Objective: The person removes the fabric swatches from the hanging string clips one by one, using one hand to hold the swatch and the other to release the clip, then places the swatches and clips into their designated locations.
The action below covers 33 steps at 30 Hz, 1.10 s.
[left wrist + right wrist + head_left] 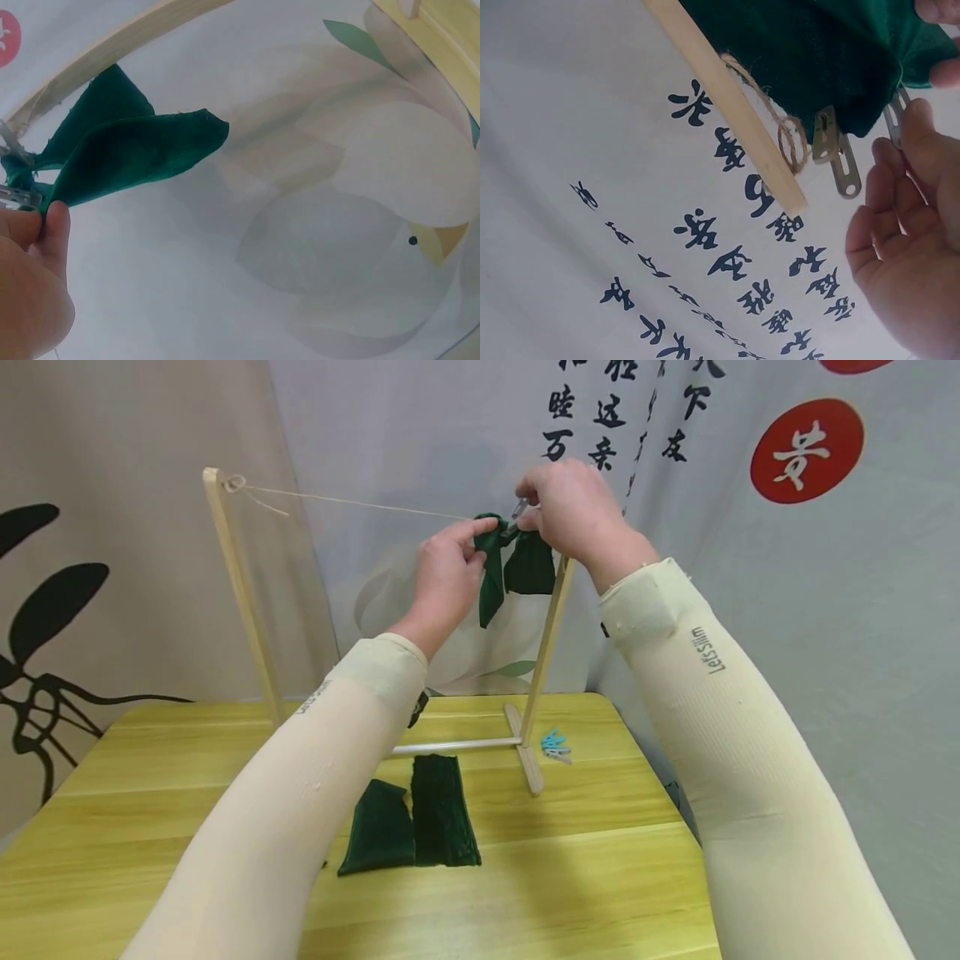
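Dark green cloth (492, 577) hangs from a string (360, 503) stretched between two wooden posts. At the string, my left hand (450, 568) pinches the cloth's upper edge between thumb and finger. A grey clothespin (895, 120) is pinched in my right hand (581, 514), its jaws at the gathered cloth. Nearer the right post, a second grey clothespin (836, 154) grips the edge of another green cloth piece (531, 564). From the left wrist view, both pieces fan out beside my left fingertips (56, 229).
Two more green cloth pieces (446, 810) lie side by side on the wooden table (570, 877). Blue and grey clothespins (555, 745) are by the right foot (528, 760) of the stand. The left post (243, 585) rises behind my left arm. A printed curtain (420, 427) hangs behind.
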{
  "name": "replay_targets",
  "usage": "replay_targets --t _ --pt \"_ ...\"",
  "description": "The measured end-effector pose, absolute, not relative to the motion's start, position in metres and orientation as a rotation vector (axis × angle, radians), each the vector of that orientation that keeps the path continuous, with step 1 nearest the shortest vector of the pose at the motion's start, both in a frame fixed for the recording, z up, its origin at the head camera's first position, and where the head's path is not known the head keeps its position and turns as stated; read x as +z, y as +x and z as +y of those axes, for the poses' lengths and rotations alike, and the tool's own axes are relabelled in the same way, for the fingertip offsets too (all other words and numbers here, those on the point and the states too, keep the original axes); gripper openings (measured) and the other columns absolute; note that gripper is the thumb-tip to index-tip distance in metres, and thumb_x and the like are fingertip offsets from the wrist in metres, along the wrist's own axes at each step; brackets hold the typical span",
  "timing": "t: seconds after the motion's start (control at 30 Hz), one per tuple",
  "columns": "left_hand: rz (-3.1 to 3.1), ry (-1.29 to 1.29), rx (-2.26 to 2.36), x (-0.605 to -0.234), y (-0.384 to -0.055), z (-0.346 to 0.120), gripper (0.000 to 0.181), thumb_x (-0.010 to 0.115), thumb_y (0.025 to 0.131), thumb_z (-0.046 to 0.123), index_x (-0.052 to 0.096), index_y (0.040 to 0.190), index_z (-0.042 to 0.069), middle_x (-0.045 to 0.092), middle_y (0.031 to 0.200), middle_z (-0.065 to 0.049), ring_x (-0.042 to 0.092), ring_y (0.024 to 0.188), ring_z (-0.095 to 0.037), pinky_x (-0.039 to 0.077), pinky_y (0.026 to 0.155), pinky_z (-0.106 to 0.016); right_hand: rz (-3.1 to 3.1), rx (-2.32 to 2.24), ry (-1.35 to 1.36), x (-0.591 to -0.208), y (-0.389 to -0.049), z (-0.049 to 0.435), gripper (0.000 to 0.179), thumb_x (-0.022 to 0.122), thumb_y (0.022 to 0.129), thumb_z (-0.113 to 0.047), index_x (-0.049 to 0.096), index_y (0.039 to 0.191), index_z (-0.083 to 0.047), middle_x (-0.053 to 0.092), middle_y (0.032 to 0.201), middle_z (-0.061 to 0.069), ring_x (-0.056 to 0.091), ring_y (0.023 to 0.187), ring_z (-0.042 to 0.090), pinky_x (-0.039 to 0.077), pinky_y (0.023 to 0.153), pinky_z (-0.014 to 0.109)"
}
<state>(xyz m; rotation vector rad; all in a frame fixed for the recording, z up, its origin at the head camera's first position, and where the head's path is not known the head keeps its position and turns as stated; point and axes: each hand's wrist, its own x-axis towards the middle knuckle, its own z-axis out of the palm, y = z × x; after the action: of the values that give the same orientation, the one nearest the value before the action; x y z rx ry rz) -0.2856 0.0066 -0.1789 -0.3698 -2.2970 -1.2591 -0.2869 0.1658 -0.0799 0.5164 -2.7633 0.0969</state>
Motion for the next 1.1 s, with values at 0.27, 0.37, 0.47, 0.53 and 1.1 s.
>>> replay_targets --t 0.27,0.37,0.47,0.53,1.1 --pt "-2.335 -0.384 -1.22 -0.179 -0.283 0.004 0.049 0.058 0.108 0.001 0.065 0.149 0.025 0.061 0.157 -0.002 0.068 0.104 -0.023 0.05 0.087 -0.029 -2.657 0.05 0.539 -0.085 -0.289 0.164 0.035 0.067 0.107 -0.024 0.074 0.134 -0.003 0.075 0.132 0.017 0.066 0.124 0.036 0.054 0.112 0.047" --pt "-2.363 -0.384 -1.187 -0.179 -0.282 0.002 0.049 0.057 0.109 0.001 0.064 0.151 0.025 0.057 0.161 -0.003 0.068 0.12 -0.024 0.049 0.088 -0.028 -2.621 0.033 0.543 -0.086 -0.288 0.164 0.033 0.068 0.106 -0.024 0.076 0.129 -0.002 0.076 0.13 0.017 0.065 0.124 0.037 0.052 0.113 0.049" --pt "-2.385 -0.383 -1.158 -0.179 -0.281 0.0 0.049 0.057 0.109 0.002 0.063 0.152 0.025 0.057 0.162 -0.002 0.066 0.128 -0.024 0.05 0.088 -0.028 -2.616 0.041 0.53 -0.086 -0.287 0.163 0.033 0.067 0.106 -0.025 0.076 0.128 -0.002 0.076 0.129 0.017 0.065 0.123 0.037 0.052 0.113 0.049" --pt "-2.398 -0.389 -1.137 -0.18 -0.281 -0.002 0.049 0.056 0.109 0.002 0.062 0.152 0.025 0.058 0.161 -0.001 0.067 0.128 -0.024 0.052 0.091 -0.029 -2.622 0.05 0.519 -0.086 -0.286 0.162 0.033 0.066 0.107 -0.025 0.076 0.129 -0.002 0.076 0.13 0.017 0.064 0.123 0.037 0.052 0.112 0.048" --pt "-2.419 -0.46 -1.035 -0.19 -0.277 -0.016 0.051 0.057 0.106 -0.005 0.063 0.152 0.018 0.059 0.159 -0.006 0.053 0.151 -0.024 0.044 0.124 -0.037 -2.613 0.15 0.497 -0.088 -0.277 0.164 0.033 0.062 0.109 -0.021 0.074 0.134 -0.003 0.073 0.137 0.016 0.062 0.13 0.035 0.051 0.117 0.045"
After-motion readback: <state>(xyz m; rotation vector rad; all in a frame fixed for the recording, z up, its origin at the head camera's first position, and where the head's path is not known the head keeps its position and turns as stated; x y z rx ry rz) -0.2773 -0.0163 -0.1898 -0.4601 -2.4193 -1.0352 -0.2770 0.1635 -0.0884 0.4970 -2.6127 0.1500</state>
